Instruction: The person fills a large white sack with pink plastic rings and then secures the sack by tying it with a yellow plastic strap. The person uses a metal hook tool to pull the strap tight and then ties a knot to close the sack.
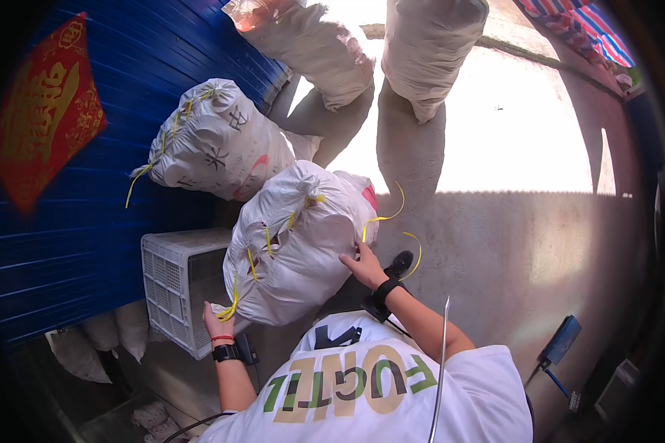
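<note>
A full white woven sack [303, 244] stands in front of me, its top stitched closed with yellow strip. My left hand [218, 321] is closed on the sack's near left corner, beside a yellow knot [229, 310]. At the sack's right side, my right hand [365, 267] has thumb and fingers bent against the cloth, close to a loose yellow strip [377, 219]. Whether that strip is between the fingers is hard to see. A white plastic crate [171, 284] sits by my left hand, partly behind the sack.
Another tied white sack [218, 144] leans by the blue corrugated wall [118, 221]. Two more sacks, a left one [318, 55] and a right one [430, 52], stand further off in sunlight. A thin shiny rod [442, 354] crosses before my shirt. A blue-handled tool [561, 343] lies at right.
</note>
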The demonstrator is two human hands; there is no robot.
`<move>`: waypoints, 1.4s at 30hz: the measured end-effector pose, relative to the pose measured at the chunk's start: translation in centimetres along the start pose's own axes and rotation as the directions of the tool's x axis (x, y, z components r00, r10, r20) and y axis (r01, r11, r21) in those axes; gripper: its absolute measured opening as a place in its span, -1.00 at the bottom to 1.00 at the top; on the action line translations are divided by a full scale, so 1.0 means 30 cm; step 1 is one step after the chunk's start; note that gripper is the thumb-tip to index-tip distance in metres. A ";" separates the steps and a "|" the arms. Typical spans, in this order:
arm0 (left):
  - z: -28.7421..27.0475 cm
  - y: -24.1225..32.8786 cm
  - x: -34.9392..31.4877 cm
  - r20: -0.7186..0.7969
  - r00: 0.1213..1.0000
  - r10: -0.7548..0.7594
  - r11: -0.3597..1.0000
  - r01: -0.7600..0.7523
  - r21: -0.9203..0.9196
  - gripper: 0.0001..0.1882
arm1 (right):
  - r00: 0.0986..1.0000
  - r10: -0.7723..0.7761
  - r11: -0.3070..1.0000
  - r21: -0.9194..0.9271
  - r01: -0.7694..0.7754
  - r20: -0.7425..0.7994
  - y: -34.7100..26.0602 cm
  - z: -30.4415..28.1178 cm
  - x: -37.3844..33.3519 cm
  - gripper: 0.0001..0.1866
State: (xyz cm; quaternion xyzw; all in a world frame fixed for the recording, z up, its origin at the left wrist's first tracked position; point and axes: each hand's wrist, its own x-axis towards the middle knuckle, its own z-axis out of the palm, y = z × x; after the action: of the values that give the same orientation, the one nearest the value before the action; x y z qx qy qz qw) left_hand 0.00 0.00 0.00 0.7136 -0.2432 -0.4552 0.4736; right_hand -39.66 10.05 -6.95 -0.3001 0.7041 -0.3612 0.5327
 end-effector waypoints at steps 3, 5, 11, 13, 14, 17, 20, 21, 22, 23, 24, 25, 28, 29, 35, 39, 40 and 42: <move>0.311 -0.340 -0.309 -0.056 0.825 0.562 0.687 -0.428 0.588 -0.38 | 0.992 -0.085 0.993 -0.078 0.093 0.098 0.178 -0.278 0.009 -0.39; 0.396 -0.239 -0.468 0.379 0.755 0.534 0.428 -0.629 0.650 -0.39 | 0.930 -0.298 0.951 0.149 0.271 0.214 0.236 -0.230 0.107 -0.50; 0.715 -0.800 -1.186 0.492 0.871 0.004 0.463 -0.437 0.771 -0.08 | 0.994 0.076 0.994 -0.082 -0.069 0.082 0.063 -1.074 -0.513 -0.71; 0.767 -0.754 -1.255 0.427 0.902 -0.054 0.427 -0.366 0.827 0.04 | 0.998 0.050 0.990 -0.128 -0.055 -0.040 0.056 -1.216 -0.524 -0.73; 0.765 -0.766 -1.244 0.454 0.890 -0.046 0.435 -0.391 0.811 0.04 | 0.991 0.041 0.996 -0.074 -0.050 -0.124 0.071 -1.268 -0.518 -0.72; 0.610 -0.767 -0.927 0.489 0.870 -0.060 0.366 -0.437 0.822 0.04 | 0.908 0.220 0.959 0.250 -0.134 -0.356 0.116 -1.156 -0.411 -0.77; 0.512 -0.502 -0.550 0.374 0.908 -0.188 0.307 -0.307 0.901 0.03 | 0.830 0.383 0.853 0.499 -0.150 -0.406 0.114 -0.957 -0.173 -0.77; 0.533 -0.477 -0.533 0.312 0.916 -0.254 0.316 -0.227 0.921 0.02 | 0.802 0.422 0.829 0.538 -0.152 -0.423 0.116 -0.968 -0.121 -0.77; 0.544 -0.520 -0.511 0.246 0.934 -0.260 0.302 -0.163 0.939 0.03 | 0.788 0.450 0.822 0.541 -0.180 -0.421 0.120 -0.985 -0.058 -0.75; 0.555 -0.556 -0.500 0.209 0.934 -0.290 0.292 -0.122 0.949 0.03 | 0.800 0.452 0.828 0.519 -0.212 -0.395 0.124 -1.011 0.010 -0.75; 0.551 -0.574 -0.483 0.162 0.937 -0.310 0.274 -0.075 0.959 0.02 | 0.816 0.457 0.829 0.503 -0.246 -0.354 0.114 -1.000 0.089 -0.75; 0.563 -0.569 -0.453 0.129 0.939 -0.319 0.259 -0.045 0.965 0.02 | 0.831 0.454 0.829 0.494 -0.262 -0.321 0.089 -0.991 0.171 -0.75; 0.580 -0.511 -0.396 -0.032 0.892 -0.451 0.250 0.161 0.955 0.03 | 0.920 0.336 0.888 0.394 -0.237 -0.204 -0.002 -0.979 0.427 -0.78; 0.568 -0.495 -0.364 -0.046 0.821 -0.569 0.288 0.251 0.924 0.04 | 0.944 0.284 0.899 0.390 -0.201 -0.169 -0.056 -0.973 0.507 -0.79; 0.663 -0.473 -0.357 -0.265 0.887 -0.379 0.210 0.361 0.909 0.01 | 0.999 0.033 0.975 0.219 -0.026 -0.031 -0.302 -1.114 0.933 -0.80; 0.970 -0.444 -0.223 -0.424 0.854 0.300 0.266 0.352 0.898 -0.26 | 0.993 0.054 0.978 0.204 -0.031 -0.107 -0.299 -1.290 1.208 -0.80; 1.163 -0.319 -0.220 -0.295 0.893 0.341 0.320 0.185 0.929 -0.30 | 0.988 0.089 0.976 0.208 -0.061 -0.128 -0.313 -1.331 1.262 -0.80; 1.434 -0.192 -0.147 -0.090 0.904 0.418 0.402 -0.095 0.911 -0.38 | 0.975 0.171 0.962 0.237 -0.134 -0.145 -0.355 -1.358 1.361 -0.78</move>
State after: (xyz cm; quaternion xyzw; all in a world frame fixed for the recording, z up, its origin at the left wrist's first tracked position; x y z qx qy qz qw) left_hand -40.40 -13.63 -9.22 0.8677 -0.4771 -0.0633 0.1242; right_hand -88.97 -21.17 -12.92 -0.1517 0.7211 -0.4200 0.5297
